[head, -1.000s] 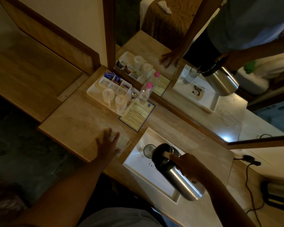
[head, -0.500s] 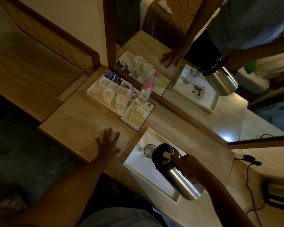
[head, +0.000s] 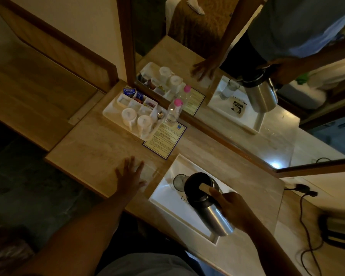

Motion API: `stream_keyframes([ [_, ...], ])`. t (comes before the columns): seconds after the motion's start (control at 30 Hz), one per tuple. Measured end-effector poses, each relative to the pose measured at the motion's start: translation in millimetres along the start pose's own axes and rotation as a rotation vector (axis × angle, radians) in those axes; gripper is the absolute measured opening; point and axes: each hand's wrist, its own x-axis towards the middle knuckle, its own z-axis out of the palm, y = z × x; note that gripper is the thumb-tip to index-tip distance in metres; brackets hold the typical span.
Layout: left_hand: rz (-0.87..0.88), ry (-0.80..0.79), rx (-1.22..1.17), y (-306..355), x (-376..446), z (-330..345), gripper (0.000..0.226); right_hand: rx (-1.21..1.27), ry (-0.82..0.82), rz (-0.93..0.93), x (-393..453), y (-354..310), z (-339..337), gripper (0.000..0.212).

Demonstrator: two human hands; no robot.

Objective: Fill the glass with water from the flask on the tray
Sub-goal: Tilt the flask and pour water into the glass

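Note:
A steel flask with a black top is tilted over the white tray, its spout at the rim of the clear glass. My right hand is shut on the flask's handle, thumb near the lid lever. The glass stands upright at the tray's far left corner, partly hidden by the flask's top. My left hand lies flat on the marble counter, fingers spread, left of the tray and holding nothing. I cannot tell the water level.
A white tea tray with two cups, sachets and a pink-capped bottle sits further back by the mirror. A printed card lies beside it. An electric kettle with its cord is at the right.
The flask has tipped slightly further towards the glass. My left hand has stayed flat on the counter.

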Motion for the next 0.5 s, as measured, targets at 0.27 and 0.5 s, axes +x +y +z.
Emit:
stream_keyframes([
  [0.27, 0.0, -0.001, 0.015, 0.7, -0.4, -0.8, 0.093, 0.014, 0.029, -0.074, -4.4, 5.0, 5.0, 0.09],
  [0.5, -0.001, -0.002, 0.011, 1.6, -0.8, -0.5, 0.093, 0.088, 0.093, -0.106, -7.5, 12.2, 8.3, 0.084],
])
